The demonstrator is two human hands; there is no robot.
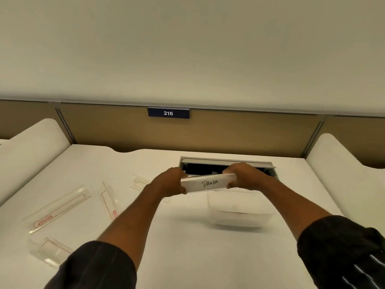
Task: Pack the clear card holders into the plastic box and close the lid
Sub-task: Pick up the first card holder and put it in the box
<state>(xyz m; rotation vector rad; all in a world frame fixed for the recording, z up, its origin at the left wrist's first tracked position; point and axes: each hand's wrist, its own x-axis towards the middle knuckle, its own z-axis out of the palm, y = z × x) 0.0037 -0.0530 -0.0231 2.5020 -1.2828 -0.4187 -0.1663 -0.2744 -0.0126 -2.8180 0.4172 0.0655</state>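
Both hands hold a flat white lid (208, 183) with "PANDA" handwritten on it, raised and tilted above the desk. My left hand (169, 182) grips its left end and my right hand (242, 176) grips its right end. Just below and nearer to me stands the translucent plastic box (239, 209), blurred; I cannot tell what is inside it. Several clear card holders lie loose on the left of the desk: a long one (58, 207), another (109, 202), one near my left sleeve (50, 249) and one behind my left wrist (138, 182).
The white desk (187, 247) has an open cable hatch (227, 162) right behind my hands. A tan partition with a blue "216" sign (168, 113) closes off the back. Raised white side panels (33, 142) flank the desk on both sides.
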